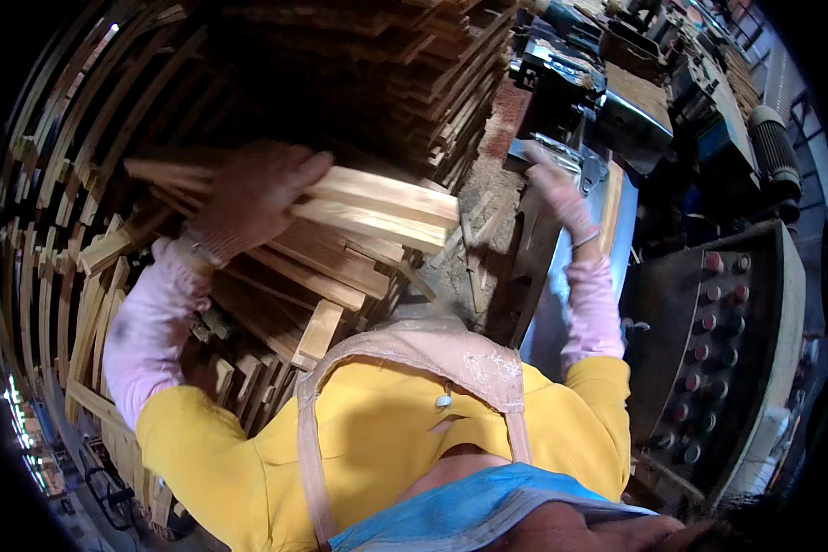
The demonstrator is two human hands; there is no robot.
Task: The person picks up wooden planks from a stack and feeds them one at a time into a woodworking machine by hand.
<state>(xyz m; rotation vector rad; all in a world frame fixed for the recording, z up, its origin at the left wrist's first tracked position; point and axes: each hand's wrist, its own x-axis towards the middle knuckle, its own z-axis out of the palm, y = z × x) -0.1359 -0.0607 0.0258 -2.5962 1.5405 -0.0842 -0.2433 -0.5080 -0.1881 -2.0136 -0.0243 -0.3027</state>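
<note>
My left hand [259, 195], in a glove, lies over a couple of pale wooden strips [382, 207] and grips them, their ends pointing right. Beneath it more loose wooden strips [327, 262] lie crosswise in a heap. Over on the right, my right hand [557, 189] reaches out above the side of a machine's metal bed [554, 293]. Its fingers look stretched forward, somewhat blurred, and I see nothing held in them. Beside that wrist a single wooden strip [610, 207] lies lengthwise on the bed.
Tall stacks of wooden strips [437, 101] rise ahead, with more at the left [51, 230]. Machine heads [639, 106] stand at the far right. A control panel with several buttons [722, 340] is near my right side. Sawdust and scraps [474, 230] cover the ground between.
</note>
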